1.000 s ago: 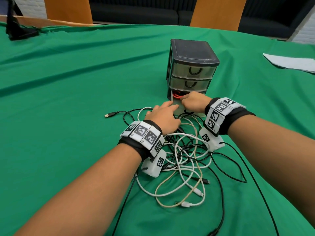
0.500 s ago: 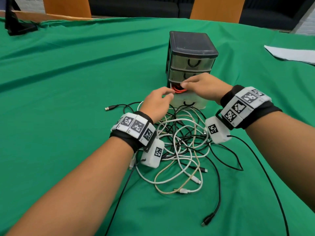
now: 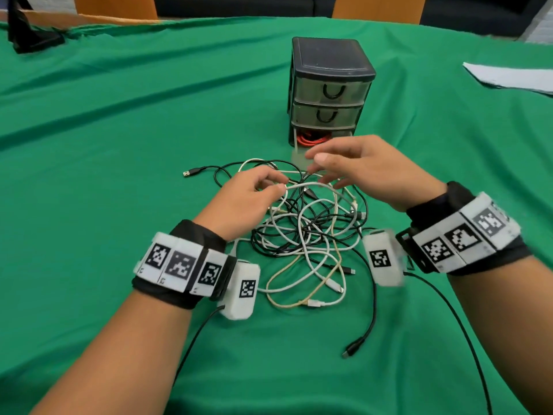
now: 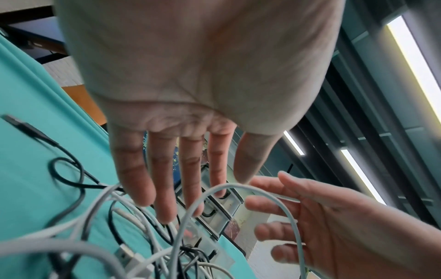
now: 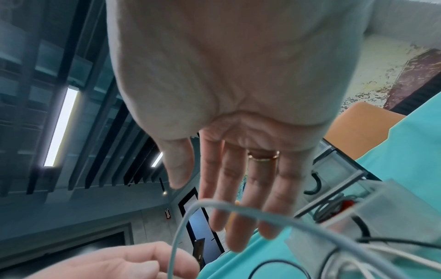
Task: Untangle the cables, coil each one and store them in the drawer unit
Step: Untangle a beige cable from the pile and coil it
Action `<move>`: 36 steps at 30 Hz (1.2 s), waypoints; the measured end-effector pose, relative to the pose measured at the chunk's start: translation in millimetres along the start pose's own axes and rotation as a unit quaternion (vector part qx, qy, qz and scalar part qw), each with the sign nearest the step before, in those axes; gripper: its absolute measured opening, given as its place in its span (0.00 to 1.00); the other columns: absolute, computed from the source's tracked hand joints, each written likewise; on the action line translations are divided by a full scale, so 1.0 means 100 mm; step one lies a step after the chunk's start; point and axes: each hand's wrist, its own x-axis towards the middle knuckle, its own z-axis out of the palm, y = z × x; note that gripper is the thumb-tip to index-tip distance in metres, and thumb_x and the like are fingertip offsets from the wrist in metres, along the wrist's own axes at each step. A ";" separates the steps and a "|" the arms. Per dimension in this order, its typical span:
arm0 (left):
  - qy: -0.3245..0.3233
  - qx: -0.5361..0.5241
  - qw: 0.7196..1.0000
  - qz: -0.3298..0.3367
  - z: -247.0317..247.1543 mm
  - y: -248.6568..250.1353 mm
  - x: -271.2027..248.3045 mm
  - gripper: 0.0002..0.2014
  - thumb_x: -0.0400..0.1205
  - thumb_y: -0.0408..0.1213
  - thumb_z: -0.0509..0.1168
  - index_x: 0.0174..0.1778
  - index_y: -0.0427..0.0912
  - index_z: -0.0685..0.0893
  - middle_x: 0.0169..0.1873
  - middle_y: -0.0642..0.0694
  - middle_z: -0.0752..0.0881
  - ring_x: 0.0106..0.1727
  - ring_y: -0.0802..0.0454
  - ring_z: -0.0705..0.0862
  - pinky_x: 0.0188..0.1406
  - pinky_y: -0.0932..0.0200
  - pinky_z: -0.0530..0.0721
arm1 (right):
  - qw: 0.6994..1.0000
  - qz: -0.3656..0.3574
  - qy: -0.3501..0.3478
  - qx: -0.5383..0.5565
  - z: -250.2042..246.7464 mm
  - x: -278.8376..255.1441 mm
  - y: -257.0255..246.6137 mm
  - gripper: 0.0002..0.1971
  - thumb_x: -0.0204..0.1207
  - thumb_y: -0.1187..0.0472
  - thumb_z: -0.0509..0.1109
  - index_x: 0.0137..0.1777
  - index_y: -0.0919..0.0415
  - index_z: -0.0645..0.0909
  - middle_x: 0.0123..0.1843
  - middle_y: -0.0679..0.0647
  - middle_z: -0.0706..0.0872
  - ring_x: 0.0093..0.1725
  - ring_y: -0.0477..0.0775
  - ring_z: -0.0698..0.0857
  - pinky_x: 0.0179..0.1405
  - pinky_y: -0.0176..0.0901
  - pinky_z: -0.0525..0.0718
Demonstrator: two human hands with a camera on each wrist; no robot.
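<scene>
Plainly the move turns on one raised white loop (image 3: pixel 311 187) that arches up out of the cable tangle (image 3: pixel 305 235) and spans sideways between the two hands, its long run going left to right across the person's front. The left hand (image 3: pixel 248 199) sits at the loop's left end, thumb and forefinger drawn close around the strand there; the head view suggests a light pinch, while its wrist view shows the fingers (image 4: pixel 133 169) hanging nearly straight with the white loop (image 4: pixel 238 188) passing just under the tips, so a firm hold cannot be confirmed. The right hand (image 3: pixel 368 169) hovers over the loop's right end, palm down, fingers (image 5: pixel 238 188) spread and relaxed, holding nothing, the strand running just below them. Both hands are about equally near. The tangle lies on the green desk (image 3: pixel 119 145), directly in front of the drawer unit (image 3: pixel 329 88), whose bottom drawer (image 3: pixel 302 155) stands pulled out with a red cable (image 3: pixel 312 139) coiled inside. Probably the right hand next closes on the strand to draw it free.
</scene>
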 end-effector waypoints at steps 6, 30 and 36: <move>-0.031 0.053 0.998 0.001 0.05 -0.10 -0.26 0.08 0.83 0.44 0.66 0.57 0.58 0.82 0.44 0.50 0.85 0.38 0.54 0.82 0.46 0.53 0.80 | 0.999 -0.020 -0.028 -0.006 0.14 -0.23 0.20 0.08 0.78 0.63 0.75 0.56 0.56 0.89 0.41 0.52 0.92 0.37 0.46 0.87 0.40 0.32 0.82; -0.039 0.138 0.990 -0.007 0.13 -0.03 -0.38 0.32 0.85 0.45 0.64 0.85 0.56 0.60 0.67 0.52 0.75 0.48 0.61 0.81 0.57 0.60 0.75 | 0.946 0.065 -0.252 -0.190 0.25 -0.60 0.38 0.06 0.68 0.52 0.83 0.44 0.47 0.91 0.23 0.46 0.74 0.25 0.46 0.67 0.27 0.37 0.63; 0.059 0.034 0.994 0.089 0.16 0.20 -0.51 0.18 0.82 0.46 0.67 0.68 0.57 0.77 0.57 0.52 0.75 0.52 0.56 0.81 0.53 0.63 0.77 | 0.986 -0.020 -0.117 -0.119 0.13 -0.61 0.30 0.10 0.61 0.44 0.81 0.41 0.45 0.92 0.33 0.49 0.79 0.33 0.47 0.76 0.38 0.45 0.74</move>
